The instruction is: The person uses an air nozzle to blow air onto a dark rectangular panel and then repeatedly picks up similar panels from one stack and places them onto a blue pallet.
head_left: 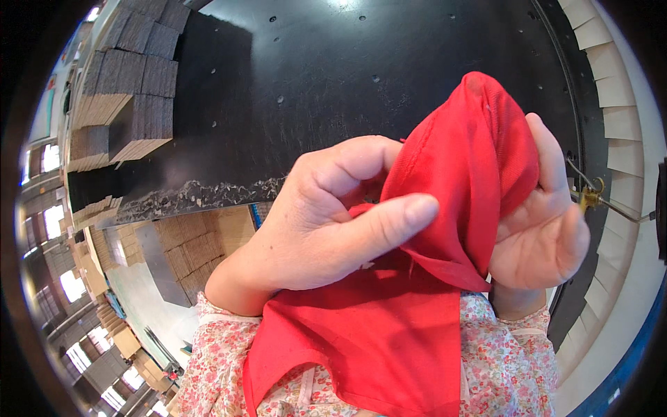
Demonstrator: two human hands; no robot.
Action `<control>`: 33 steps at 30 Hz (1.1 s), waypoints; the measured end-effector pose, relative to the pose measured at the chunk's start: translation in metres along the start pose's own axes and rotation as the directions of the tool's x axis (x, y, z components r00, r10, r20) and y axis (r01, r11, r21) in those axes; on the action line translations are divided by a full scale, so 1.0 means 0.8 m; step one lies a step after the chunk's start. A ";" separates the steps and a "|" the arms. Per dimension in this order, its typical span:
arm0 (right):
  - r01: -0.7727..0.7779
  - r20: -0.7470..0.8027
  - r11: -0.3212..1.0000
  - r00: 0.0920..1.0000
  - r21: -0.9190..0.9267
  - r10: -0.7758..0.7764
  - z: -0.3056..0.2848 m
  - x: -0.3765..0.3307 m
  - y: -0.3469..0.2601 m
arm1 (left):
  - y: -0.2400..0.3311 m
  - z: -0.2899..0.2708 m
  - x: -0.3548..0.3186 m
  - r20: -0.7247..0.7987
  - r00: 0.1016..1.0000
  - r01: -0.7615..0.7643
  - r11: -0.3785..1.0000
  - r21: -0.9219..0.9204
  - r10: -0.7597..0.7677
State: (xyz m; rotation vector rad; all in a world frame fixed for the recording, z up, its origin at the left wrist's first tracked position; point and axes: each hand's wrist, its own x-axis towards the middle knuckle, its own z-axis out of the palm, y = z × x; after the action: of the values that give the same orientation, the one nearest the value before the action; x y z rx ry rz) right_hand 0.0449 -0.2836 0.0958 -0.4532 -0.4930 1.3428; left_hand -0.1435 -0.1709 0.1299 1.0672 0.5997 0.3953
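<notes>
A red cloth with stitched seams is bunched up between my hands, its upper part raised into a rounded, pouch-like peak. My left hand grips it from the left, thumb pressed on the near side and fingers partly hidden behind the folds. Cupped around the right side of the bunch is my right hand, its fingers curled and some of them covered by the fabric. Below the hands the cloth hangs flat in front of my floral sleeves and clothing, with a curved cut-out along its lower left edge.
Beyond my hands is a black table with small round recesses and a chipped near edge. Stacks of brown boards stand at its left, with more board stacks lower down. A brass-coloured fitting with a metal rod sits at the right.
</notes>
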 end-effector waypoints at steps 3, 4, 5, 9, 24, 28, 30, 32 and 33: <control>0.006 -0.109 0.992 0.994 -0.125 -0.019 -0.004 -0.001 -0.003 | -0.018 0.001 0.009 -0.018 0.983 -0.185 0.965 -0.187 0.185; 0.030 -0.118 0.996 0.992 -0.085 -0.039 -0.007 0.000 0.000 | -0.015 0.003 0.009 -0.029 0.987 -0.163 0.953 -0.254 0.161; 0.053 -0.127 0.998 0.990 -0.046 -0.059 -0.010 0.001 0.003 | -0.015 0.002 0.011 -0.012 0.989 -0.145 0.936 -0.321 0.149; 0.115 -0.132 0.993 0.985 0.018 -0.112 -0.018 0.005 0.006 | -0.022 -0.010 0.015 0.053 0.993 -0.064 0.857 -0.512 0.106; 0.069 -0.109 0.997 0.992 0.035 -0.065 -0.040 0.013 -0.003 | -0.029 -0.006 0.017 0.066 0.998 0.053 0.764 -0.644 -0.013; 0.038 -0.113 0.995 0.993 0.091 -0.028 -0.044 0.015 -0.002 | -0.030 -0.008 0.019 0.086 0.995 0.085 0.787 -0.611 -0.041; 0.038 -0.112 0.992 0.993 0.117 -0.025 -0.047 0.016 -0.002 | -0.027 -0.004 0.020 0.077 0.993 0.113 0.810 -0.575 -0.084; 0.035 -0.112 0.991 0.994 0.130 -0.021 -0.051 0.019 -0.001 | -0.018 0.006 0.018 0.036 0.987 0.150 0.840 -0.521 -0.154; 0.032 -0.117 0.991 0.993 0.131 -0.016 -0.051 0.019 -0.001 | -0.018 0.007 0.016 0.059 0.985 0.173 0.863 -0.474 -0.165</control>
State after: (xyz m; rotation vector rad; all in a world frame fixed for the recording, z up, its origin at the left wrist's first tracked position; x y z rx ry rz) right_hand 0.0718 -0.2696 0.0643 -0.4112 -0.3098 1.3089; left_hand -0.1300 -0.1732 0.1157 0.5356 0.5386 0.3559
